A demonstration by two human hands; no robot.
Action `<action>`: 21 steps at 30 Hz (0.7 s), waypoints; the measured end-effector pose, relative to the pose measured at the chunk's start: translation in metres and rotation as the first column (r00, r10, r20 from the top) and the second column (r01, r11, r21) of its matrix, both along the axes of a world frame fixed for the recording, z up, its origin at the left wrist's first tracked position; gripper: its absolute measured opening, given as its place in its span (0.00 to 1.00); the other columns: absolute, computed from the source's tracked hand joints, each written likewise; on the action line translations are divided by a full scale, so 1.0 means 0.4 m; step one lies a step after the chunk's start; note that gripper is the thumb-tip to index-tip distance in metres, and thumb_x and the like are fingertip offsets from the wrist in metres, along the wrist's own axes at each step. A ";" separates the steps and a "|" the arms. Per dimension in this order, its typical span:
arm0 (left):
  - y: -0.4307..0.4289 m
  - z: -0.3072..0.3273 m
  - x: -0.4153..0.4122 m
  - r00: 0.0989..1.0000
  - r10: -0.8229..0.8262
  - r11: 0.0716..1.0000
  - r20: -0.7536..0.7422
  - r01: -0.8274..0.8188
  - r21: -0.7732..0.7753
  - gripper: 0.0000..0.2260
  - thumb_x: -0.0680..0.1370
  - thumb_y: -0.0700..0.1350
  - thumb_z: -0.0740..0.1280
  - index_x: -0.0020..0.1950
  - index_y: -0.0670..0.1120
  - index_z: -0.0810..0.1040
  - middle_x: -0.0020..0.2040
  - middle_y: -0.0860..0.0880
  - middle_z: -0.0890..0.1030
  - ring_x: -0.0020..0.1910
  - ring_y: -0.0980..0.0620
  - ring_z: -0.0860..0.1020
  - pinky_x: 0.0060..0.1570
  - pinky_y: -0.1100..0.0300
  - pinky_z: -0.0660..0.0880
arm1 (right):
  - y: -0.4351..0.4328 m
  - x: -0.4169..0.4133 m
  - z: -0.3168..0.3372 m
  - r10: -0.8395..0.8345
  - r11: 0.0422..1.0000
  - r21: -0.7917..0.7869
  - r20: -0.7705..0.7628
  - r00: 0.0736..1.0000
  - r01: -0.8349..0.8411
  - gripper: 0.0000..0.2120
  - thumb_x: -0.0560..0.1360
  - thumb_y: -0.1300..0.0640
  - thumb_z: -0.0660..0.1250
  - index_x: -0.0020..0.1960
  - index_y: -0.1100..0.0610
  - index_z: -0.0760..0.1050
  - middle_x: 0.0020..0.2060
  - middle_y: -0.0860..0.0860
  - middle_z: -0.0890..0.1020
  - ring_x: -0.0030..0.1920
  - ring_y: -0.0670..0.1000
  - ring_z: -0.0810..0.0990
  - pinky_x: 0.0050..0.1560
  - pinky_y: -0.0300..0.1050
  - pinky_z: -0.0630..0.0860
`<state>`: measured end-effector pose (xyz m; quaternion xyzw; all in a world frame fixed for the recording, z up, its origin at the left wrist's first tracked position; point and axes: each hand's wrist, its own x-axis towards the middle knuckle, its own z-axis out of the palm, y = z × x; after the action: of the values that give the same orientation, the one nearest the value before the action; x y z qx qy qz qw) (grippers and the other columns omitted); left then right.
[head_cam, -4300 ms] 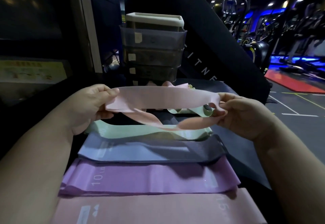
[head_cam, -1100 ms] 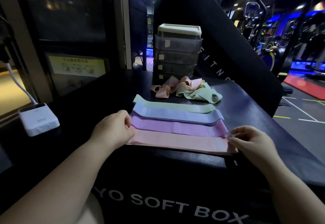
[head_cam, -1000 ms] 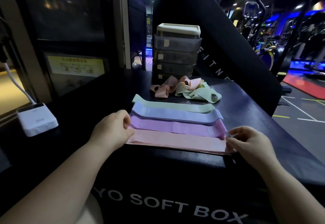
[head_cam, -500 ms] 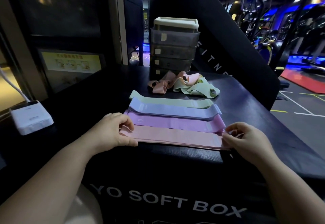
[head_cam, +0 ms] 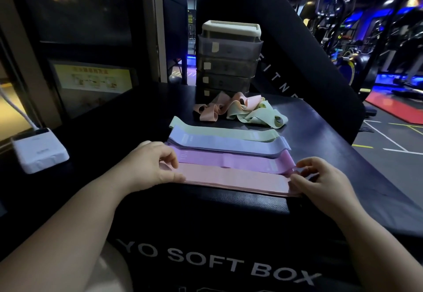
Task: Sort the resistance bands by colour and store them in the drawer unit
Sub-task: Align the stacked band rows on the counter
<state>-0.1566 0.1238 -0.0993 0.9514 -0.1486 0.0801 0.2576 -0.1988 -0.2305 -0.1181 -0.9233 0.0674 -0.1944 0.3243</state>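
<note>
At the left edge of the picture, a white device (head_cam: 39, 149) with a white cable sits on a dark surface beside the black soft box (head_cam: 206, 211).

Your left hand (head_cam: 151, 165) is at the left end of the pink band (head_cam: 233, 178). Its fingers are curled over that end and the thumb is pressed on top, so it is clamped on the band.

The pink band lies flat along the near edge of the soft box, the closest of 4 flat bands in a row. Behind it, each overlapping the next, lie the purple band (head_cam: 229, 161), the blue band (head_cam: 229, 145) and the green band (head_cam: 219, 131).

Further back, towards the far edge, a loose pile of bands (head_cam: 240, 110) in pink and green lies tangled. It touches the foot of the drawer unit (head_cam: 229, 60), which stands upright with 4 smoky drawers pushed in under a pale top.

Your right hand (head_cam: 320, 181) is at the right end of the pink band, with its fingers and thumb curled in and pinching that end.
</note>
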 end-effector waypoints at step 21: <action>-0.290 0.074 0.212 0.998 0.061 0.998 -0.026 -0.061 0.011 0.09 0.73 0.53 0.68 0.36 0.54 0.72 0.50 0.51 0.80 0.55 0.49 0.75 0.54 0.56 0.74 | 0.043 0.197 0.086 0.018 1.000 0.017 -0.040 0.999 -0.017 0.06 0.70 0.52 0.71 0.46 0.51 0.78 0.37 0.45 0.80 0.38 0.47 0.77 0.34 0.40 0.68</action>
<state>-0.0720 0.0078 -0.0697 0.9578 -0.1166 0.0744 0.2520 -0.1202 -0.2133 -0.0836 -0.9249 0.0673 -0.1723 0.3323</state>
